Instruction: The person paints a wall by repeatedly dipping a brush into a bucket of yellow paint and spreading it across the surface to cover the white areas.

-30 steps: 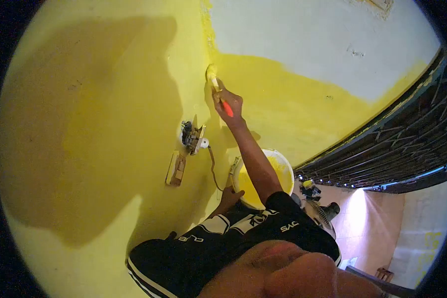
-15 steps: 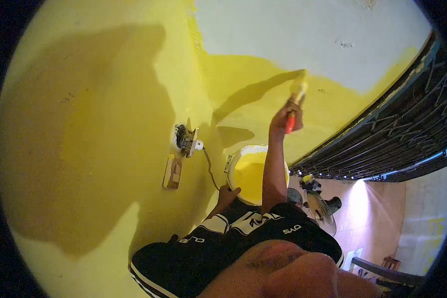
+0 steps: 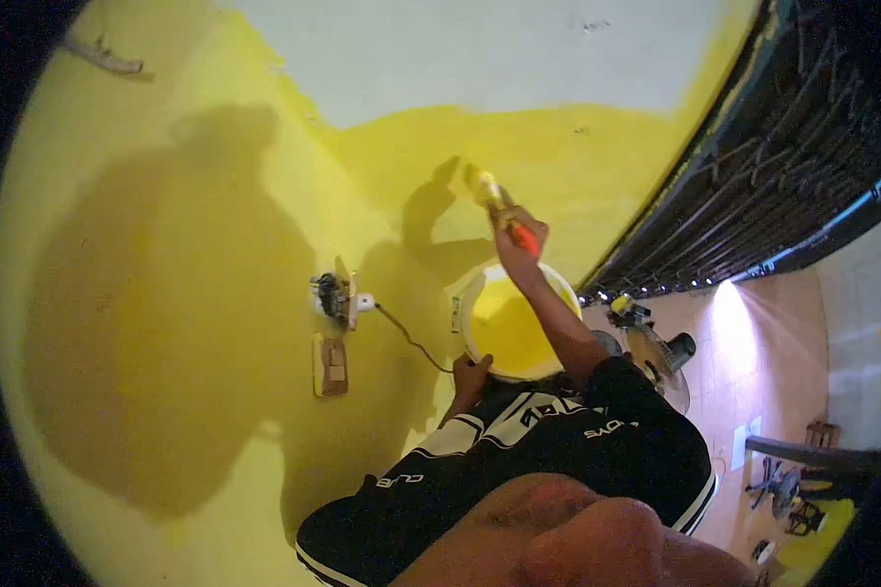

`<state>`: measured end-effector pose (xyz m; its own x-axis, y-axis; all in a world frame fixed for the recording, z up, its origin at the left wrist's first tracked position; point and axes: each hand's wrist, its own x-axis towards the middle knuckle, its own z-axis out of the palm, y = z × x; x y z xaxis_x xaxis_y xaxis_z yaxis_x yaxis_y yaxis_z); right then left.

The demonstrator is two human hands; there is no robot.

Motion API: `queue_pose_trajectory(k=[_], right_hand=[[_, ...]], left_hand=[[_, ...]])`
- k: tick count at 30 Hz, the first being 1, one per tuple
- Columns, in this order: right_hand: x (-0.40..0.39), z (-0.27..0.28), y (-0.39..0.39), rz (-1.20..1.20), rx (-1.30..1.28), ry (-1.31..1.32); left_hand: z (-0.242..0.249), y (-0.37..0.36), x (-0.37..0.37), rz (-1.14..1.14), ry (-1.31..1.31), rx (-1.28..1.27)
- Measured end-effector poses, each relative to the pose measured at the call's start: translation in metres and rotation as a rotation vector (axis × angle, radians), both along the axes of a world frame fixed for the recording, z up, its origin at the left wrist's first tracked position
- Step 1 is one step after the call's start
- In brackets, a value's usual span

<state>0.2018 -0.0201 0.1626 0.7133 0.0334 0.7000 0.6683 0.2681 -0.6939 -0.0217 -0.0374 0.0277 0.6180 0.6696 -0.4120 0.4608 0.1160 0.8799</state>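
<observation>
My right hand point(image 3: 521, 235) is closed around the red handle of a paintbrush point(image 3: 483, 184), whose yellow-coated bristles are at the freshly painted wall point(image 3: 392, 147); contact is hard to make out. Below that arm is a white bucket point(image 3: 467, 293) of yellow paint point(image 3: 514, 333). My left hand point(image 3: 472, 377) grips the bucket's rim at its lower left, thumb over the edge. Above the yellow band, the wall has a pale unpainted area point(image 3: 480, 54).
On the left wall, an opened electrical socket point(image 3: 338, 299) with exposed wiring has a white plug point(image 3: 365, 302) and a cord point(image 3: 411, 339). A switch plate point(image 3: 330, 365) sits below it. A dark folding metal gate point(image 3: 754, 166) runs along the right, and a fan point(image 3: 661, 362) stands behind my arm.
The brush in my right hand has moved left and slightly down along the wall. More of the wall beside the pale area is yellow. My left hand stays on the bucket, and the view has shifted.
</observation>
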Motion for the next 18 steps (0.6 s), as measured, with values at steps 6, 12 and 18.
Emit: queue_pose_trajectory(k=[6, 12, 18], right_hand=[[0.017, -0.039, -0.119, -0.284, -0.11, 0.413], [0.006, -0.126, -0.187, -0.24, 0.017, 0.601], [-0.002, -0.137, -0.217, -0.055, 0.046, 0.969]], left_hand=[[-0.027, 0.005, 0.021, 0.03, -0.059, -0.038], [-0.023, -0.002, 0.035, -0.004, -0.078, -0.213], [0.002, -0.011, 0.041, -0.089, 0.057, -0.134]])
